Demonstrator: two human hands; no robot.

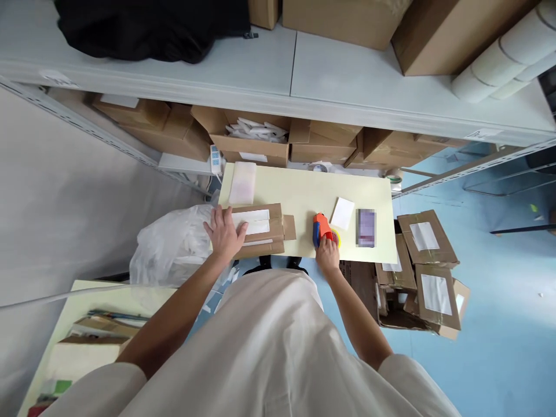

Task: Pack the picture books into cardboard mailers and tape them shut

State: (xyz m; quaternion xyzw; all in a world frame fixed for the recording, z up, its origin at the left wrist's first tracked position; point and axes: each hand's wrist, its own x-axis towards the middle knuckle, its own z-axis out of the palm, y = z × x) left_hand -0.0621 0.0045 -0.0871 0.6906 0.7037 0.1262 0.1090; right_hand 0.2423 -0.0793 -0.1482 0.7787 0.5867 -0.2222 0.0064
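The left hand [225, 233] lies flat, fingers spread, on a cardboard box [275, 214] at the counter's [299, 188] eight o'clock. Towards five o'clock, the right hand [328, 253] grips an orange tape dispenser [322, 225] — apparently by its handle, partly hidden — with a white card [342, 212] at its two o'clock.

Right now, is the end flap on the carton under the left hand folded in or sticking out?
Sticking out: the flap juts right beyond the carton.
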